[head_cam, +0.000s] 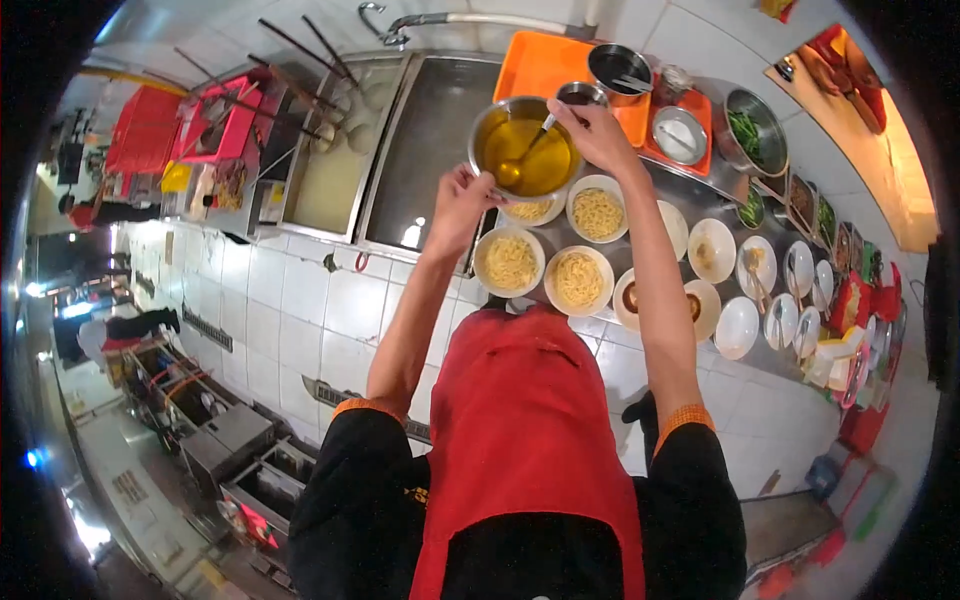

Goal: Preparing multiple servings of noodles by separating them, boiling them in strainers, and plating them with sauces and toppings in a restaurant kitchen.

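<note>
Both my hands hold a steel bowl point(475, 139) of yellow oil point(551, 161) up over the counter. My left hand point(466, 196) pinches its near left rim. At the far right rim is my right hand point(592, 135), its thumb beside the handle of a ladle point(529, 150) resting in the oil. Whether that thumb also presses the handle, I cannot tell. Just below, a bowl of noodles point(529, 211) is partly hidden by the steel bowl. Three more noodle bowls show fully: one at right point(598, 210), two nearer my apron point(508, 262) point(579, 281).
Left of the bowl are a steel basin point(442, 142) and a vat of cloudy liquid point(322, 199) with long-handled tools. Behind sits an orange tray point(525, 64) beside a dark-filled pot point(619, 64). Several white bowls point(711, 250) and a steel bowl of greens point(750, 139) stand rightward.
</note>
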A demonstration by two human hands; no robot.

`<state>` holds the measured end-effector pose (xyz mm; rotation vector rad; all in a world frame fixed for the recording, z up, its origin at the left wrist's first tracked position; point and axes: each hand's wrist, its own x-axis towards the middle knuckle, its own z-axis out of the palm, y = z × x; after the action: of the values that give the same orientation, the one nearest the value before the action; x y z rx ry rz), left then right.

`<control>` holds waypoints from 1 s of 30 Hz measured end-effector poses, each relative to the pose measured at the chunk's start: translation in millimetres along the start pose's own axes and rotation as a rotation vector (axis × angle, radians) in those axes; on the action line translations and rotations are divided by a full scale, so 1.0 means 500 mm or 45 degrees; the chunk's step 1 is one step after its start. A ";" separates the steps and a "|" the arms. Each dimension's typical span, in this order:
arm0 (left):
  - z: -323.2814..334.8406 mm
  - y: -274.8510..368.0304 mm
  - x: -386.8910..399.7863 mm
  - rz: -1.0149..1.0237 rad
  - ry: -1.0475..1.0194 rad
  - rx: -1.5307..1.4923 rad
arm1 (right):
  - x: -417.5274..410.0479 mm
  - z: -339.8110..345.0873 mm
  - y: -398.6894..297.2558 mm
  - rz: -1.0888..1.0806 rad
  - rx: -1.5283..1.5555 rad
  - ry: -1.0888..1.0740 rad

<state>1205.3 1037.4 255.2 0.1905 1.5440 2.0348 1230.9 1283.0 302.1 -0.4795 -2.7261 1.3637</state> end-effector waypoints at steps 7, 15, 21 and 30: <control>-0.040 -0.069 -0.133 -0.162 0.164 0.004 | -0.132 0.086 -0.003 -0.380 0.047 0.261; -0.140 -0.185 -0.192 -0.175 0.087 -0.016 | -0.298 0.187 0.029 -0.066 0.139 0.314; -0.255 -0.265 -0.209 -0.179 0.151 0.021 | -0.366 0.231 0.014 0.041 0.337 0.495; -0.356 -0.218 -0.236 -0.140 0.271 0.101 | -0.395 0.310 0.065 0.034 0.214 0.415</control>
<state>1263.4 845.6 123.7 -0.0825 1.7256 1.9602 1398.0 1122.5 199.6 -0.6614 -2.3337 1.3671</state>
